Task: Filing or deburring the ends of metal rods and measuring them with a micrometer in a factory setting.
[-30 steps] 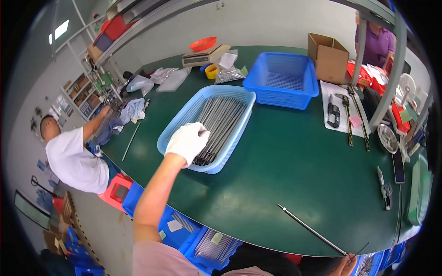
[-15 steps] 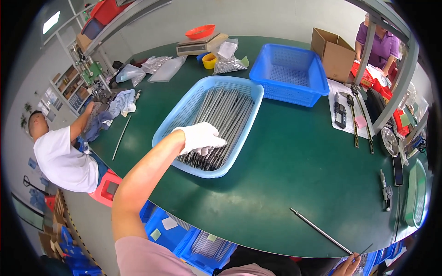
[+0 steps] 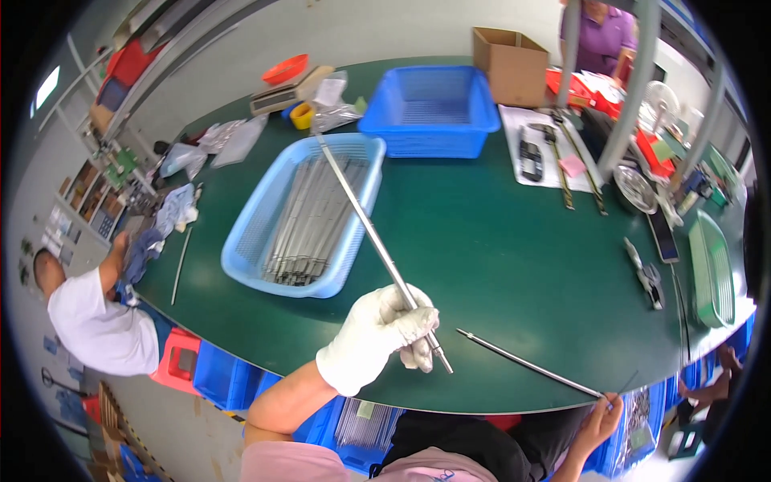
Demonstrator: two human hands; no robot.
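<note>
My left hand [image 3: 385, 329], in a white glove, is closed round a long metal rod [image 3: 361, 213]. That rod slants up and away over the light blue basket [image 3: 238, 261], and its stepped lower end pokes out below my fingers. Inside the basket lies a pile of similar grey rods [image 3: 309, 217]. At the front right edge of the table my bare right hand [image 3: 598, 419] pinches the near end of a second metal rod [image 3: 526, 363], which points up and left. A thin dark pin sticks out by those fingers; whether I hold it is hard to see.
Behind stand a blue basket [image 3: 430, 150] and a cardboard box [image 3: 510, 68]. Calipers [image 3: 554, 157] lie on paper at the right, near a green basket [image 3: 715, 277]. A single rod [image 3: 181, 265] lies at left, beside a seated person [image 3: 104, 329]. Another person [image 3: 606, 40] is at the far right.
My left hand has come out of the light blue basket toward me, now with a rod in it. My right hand still holds its rod. The whole view has shifted.
</note>
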